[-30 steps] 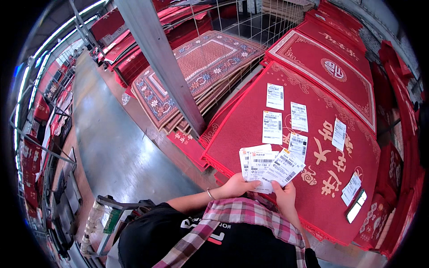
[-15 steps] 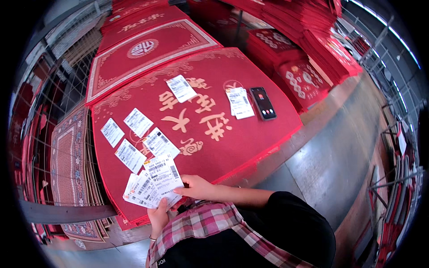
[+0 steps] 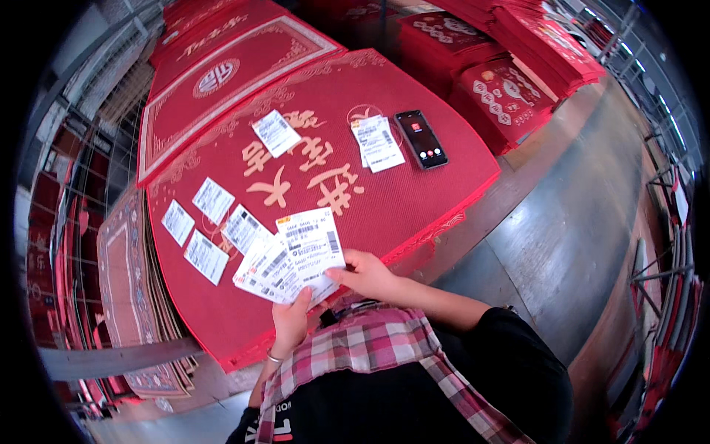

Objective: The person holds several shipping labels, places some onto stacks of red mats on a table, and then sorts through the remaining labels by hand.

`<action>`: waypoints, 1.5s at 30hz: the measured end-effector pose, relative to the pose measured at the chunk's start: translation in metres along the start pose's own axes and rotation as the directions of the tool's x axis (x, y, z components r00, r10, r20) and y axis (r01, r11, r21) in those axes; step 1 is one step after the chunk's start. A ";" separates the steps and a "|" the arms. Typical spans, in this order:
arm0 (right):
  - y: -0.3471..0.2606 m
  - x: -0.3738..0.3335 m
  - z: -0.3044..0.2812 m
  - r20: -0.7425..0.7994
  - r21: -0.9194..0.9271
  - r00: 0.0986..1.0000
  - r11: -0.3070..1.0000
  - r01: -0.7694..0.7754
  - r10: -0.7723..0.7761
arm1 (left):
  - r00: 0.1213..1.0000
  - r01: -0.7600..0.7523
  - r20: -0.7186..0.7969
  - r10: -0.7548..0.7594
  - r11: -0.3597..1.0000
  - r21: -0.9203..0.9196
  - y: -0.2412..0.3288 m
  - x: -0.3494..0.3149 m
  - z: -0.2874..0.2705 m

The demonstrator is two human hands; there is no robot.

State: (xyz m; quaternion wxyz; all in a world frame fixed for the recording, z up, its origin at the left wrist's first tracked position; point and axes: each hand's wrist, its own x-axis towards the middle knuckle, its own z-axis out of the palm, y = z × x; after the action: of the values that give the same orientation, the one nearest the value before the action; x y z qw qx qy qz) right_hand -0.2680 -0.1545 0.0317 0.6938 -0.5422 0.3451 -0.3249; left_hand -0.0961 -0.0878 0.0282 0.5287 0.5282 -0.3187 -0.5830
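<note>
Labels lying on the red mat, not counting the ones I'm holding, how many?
7 visible: four labels grouped toward the left, one label nearer the middle, and two overlapping labels beside the phone. More may be hidden beneath these or the held labels.

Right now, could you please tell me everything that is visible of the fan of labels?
The fan of labels consists of at least three white, paper-like sheets, overlapping, with black print, barcodes and an orange mark at a top corner. The rightmost sheet lies in front. The left hand holds the bottom edge and the right hand the lower right side, thumbs on top. It is over the near part of the red mat; whether they touch is unclear.
</note>
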 end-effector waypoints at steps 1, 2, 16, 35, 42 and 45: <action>0.003 0.002 -0.003 0.014 -0.011 1.000 1.000 0.011 -0.011 | 1.000 -0.010 -0.002 0.010 1.000 0.023 -0.005 0.001 0.001; 0.004 0.001 -0.006 0.014 -0.016 1.000 1.000 -0.019 0.019 | 1.000 0.000 0.017 0.000 1.000 0.000 -0.008 0.000 0.003; 0.029 0.034 -0.007 0.064 -0.137 0.994 0.988 -0.075 0.085 | 0.940 0.003 -0.335 -0.060 0.986 -0.167 -0.030 -0.045 0.002; -0.026 0.076 -0.015 0.178 0.025 0.972 0.987 -0.161 0.154 | 0.880 -0.141 -0.471 0.051 0.977 -0.157 0.017 0.001 0.018; -0.001 0.062 -0.010 0.193 -0.087 0.968 0.985 -0.147 0.161 | 0.918 -0.115 -0.395 0.045 0.981 -0.155 0.012 0.007 0.022; 0.007 0.053 -0.013 0.235 -0.248 0.950 0.958 -0.145 0.205 | 0.906 -0.046 -0.423 -0.025 0.987 -0.156 0.002 -0.002 0.017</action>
State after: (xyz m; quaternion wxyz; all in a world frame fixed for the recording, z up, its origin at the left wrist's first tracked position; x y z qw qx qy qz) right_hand -0.2490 -0.2031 0.0160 0.6921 -0.6230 0.3338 -0.1465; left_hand -0.1116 -0.0898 0.0344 0.6296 0.5955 -0.1507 -0.4756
